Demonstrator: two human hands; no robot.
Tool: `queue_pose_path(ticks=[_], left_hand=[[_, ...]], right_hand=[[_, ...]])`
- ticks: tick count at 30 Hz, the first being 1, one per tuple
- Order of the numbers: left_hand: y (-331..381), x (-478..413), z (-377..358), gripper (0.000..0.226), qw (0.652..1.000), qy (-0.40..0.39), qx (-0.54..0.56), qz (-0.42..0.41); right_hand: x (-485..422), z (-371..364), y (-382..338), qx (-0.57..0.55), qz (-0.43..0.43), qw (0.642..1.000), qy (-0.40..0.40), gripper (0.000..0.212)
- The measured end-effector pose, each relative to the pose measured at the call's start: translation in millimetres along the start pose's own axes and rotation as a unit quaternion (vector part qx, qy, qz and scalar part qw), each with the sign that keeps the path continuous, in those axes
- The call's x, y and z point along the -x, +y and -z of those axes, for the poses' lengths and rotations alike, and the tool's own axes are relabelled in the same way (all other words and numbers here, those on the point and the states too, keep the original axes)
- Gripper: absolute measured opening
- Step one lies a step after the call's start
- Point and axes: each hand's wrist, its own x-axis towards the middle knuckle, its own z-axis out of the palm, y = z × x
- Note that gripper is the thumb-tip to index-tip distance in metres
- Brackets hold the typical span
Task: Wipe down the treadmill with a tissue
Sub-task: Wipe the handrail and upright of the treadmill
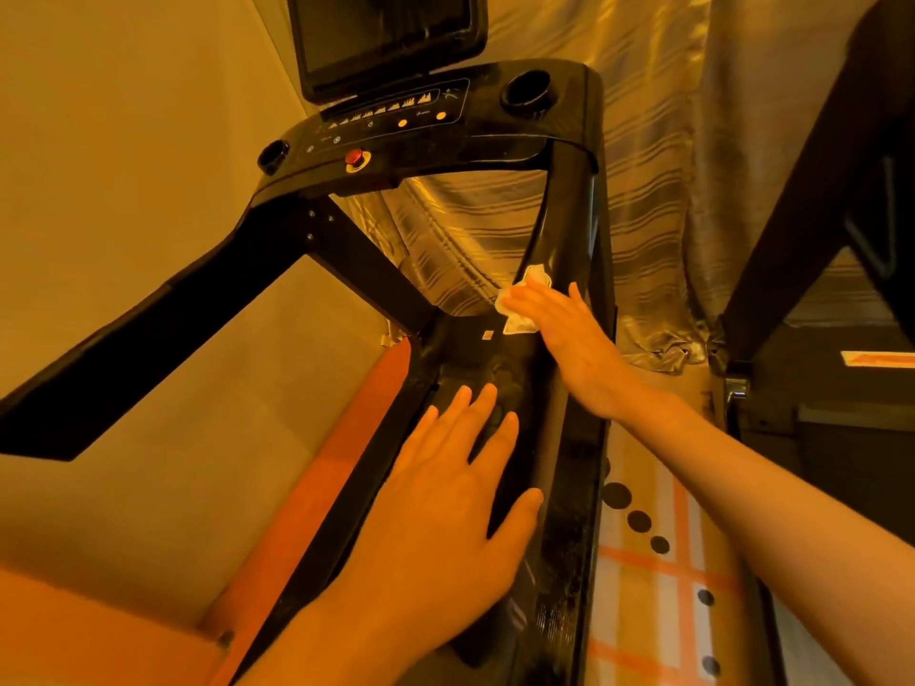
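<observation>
Lowest in the frame, at the bottom centre, your left hand (pixel 445 497) lies flat on the treadmill (pixel 564 561), palm down on its dusty black cover. The fingers are straight and spread and hold nothing. To its left an orange strip (pixel 356 462) runs along the edge of the cover. To its right, at the lower right of the frame, a checked floor mat (pixel 653 561) lies beside the machine.

Your right forearm comes in from the lower right. Your right hand (pixel 569 334) sits just right of the frame's centre, fingers straight and close together, pressing the tissue (pixel 517 326) flat against the base of the right upright (pixel 564 215). The white tissue is crumpled and shows under and past your fingertips, touching the black post where it meets the cover.

Higher up, the upright rises to the console (pixel 485 141), which carries a red button (pixel 354 157) and a round cup holder (pixel 526 91) at its right end. The left handrail (pixel 148 329) slants down to the left edge. A dark screen (pixel 386 37) stands at the top centre, and a striped curtain (pixel 643 165) hangs behind.
</observation>
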Motion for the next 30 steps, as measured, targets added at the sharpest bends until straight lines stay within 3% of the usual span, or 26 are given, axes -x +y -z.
queue_pose_path(ticks=[2,6,9,13,17,21,24,30], left_hand=[[-2.3,9.1,0.1,0.085,1.0,0.009,-0.013,-0.003],[-2.9,24.3,-3.3,0.083,1.0,0.021,0.019,0.003],[2.9,30.7,-7.2,0.085,0.998,0.01,0.065,-0.005],[2.0,31.1,-10.8,0.091,0.995,0.008,0.097,0.012],[1.8,33.4,-14.7,0.087,0.995,0.036,0.097,-0.006],[-3.9,32.9,-26.2,0.08,0.99,0.074,0.121,-0.026],[-5.7,33.6,-25.8,0.081,0.988,0.079,0.127,-0.035],[-1.0,27.1,-15.7,0.088,0.998,0.029,0.046,-0.035]], right_hand=[[9.0,-2.3,-12.5,-0.015,-0.006,1.0,0.004,0.062],[62.8,-20.2,-63.9,-0.065,0.027,0.998,0.0,0.049],[90.5,-30.7,-76.3,-0.082,0.055,0.995,-0.006,0.058],[31.4,-17.1,-29.7,0.028,0.034,0.999,0.001,0.049],[22.6,-24.4,-35.5,0.0,0.017,0.999,0.037,0.042],[93.9,-46.7,-77.8,-0.078,0.036,0.996,0.03,0.054],[89.7,-49.4,-64.2,-0.063,0.045,0.996,0.043,0.061],[30.8,-41.7,-24.7,-0.095,-0.086,0.986,0.102,0.054]])
